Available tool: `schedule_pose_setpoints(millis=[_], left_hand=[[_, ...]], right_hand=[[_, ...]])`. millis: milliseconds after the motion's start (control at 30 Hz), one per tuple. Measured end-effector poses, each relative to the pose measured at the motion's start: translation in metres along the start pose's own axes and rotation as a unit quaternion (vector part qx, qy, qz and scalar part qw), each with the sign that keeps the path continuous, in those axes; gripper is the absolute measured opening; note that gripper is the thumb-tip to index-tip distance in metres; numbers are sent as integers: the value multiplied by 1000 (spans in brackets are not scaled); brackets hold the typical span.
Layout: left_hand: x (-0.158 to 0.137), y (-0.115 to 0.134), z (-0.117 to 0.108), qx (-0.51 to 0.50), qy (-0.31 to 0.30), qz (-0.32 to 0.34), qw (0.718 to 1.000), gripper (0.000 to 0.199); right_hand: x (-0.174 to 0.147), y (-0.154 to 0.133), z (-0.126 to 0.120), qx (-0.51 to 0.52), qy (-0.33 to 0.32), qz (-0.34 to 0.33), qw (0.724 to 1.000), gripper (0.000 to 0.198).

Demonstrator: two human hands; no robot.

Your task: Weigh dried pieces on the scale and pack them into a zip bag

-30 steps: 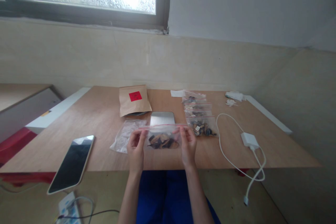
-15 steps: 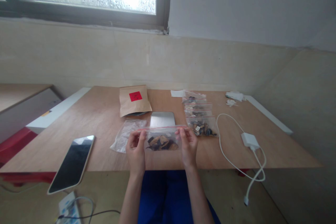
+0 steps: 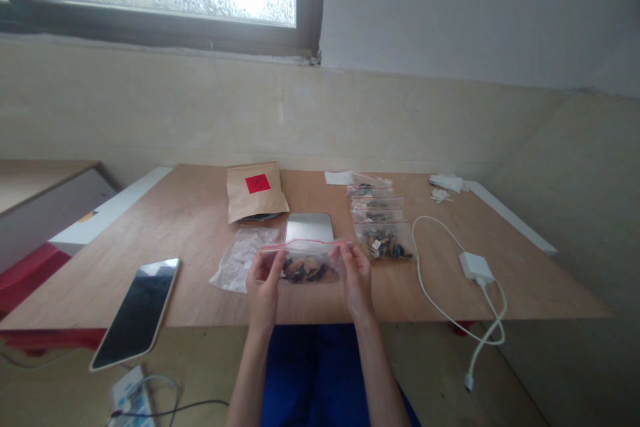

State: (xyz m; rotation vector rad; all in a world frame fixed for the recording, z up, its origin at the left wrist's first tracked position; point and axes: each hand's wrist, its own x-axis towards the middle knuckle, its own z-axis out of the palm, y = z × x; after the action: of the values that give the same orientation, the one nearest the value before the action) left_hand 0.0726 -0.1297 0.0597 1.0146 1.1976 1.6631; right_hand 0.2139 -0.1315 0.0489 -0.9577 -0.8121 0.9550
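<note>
A clear zip bag (image 3: pixel 310 271) with a red seal strip and dark brown dried slices inside is held up near the table's front edge. My left hand (image 3: pixel 264 280) pinches its upper left corner between thumb and fingers. At the upper right corner my right hand (image 3: pixel 356 273) grips the same bag. Just behind it lies a small scale with a silver plate (image 3: pixel 309 225), its near part hidden by the bag. Left of my left hand rests a crumpled clear plastic bag (image 3: pixel 237 265). Several filled zip bags (image 3: pixel 384 243) overlap in a row to the right.
A brown paper pouch with a red label (image 3: pixel 257 193) stands at the back, on something dark. A tablet (image 3: pixel 137 313) overhangs the front left edge. At right, a white adapter (image 3: pixel 476 268) trails its cable over the edge. White scraps (image 3: pixel 440 195) lie at the back right.
My hands have come slightly closer together, the left moving right and the right moving left. The bag's top edge now bows upward a little. Other things have stayed put.
</note>
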Motion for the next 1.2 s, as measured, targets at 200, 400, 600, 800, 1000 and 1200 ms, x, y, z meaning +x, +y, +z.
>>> schedule_pose_setpoints(millis=[200,400,600,800,1000,1200], left_hand=[[0,1,-1,9,-24,-11,1000,27],[0,2,-2,23,-33,-3,999,26],[-1,4,0,53,-43,4,998,28],[-2,-1,3,88,-32,-2,996,32],[-5,-3,6,106,3,-10,994,33],[-2,-2,-1,62,-34,3,997,30]], right_hand=[[0,2,-4,-32,-11,24,999,27],[1,-4,-6,-77,-2,19,997,29],[2,-2,-7,-93,23,-2,995,28],[3,4,-9,-98,28,-13,995,24],[2,2,-8,-93,17,-16,995,19],[2,3,-9,-63,-1,6,998,23]])
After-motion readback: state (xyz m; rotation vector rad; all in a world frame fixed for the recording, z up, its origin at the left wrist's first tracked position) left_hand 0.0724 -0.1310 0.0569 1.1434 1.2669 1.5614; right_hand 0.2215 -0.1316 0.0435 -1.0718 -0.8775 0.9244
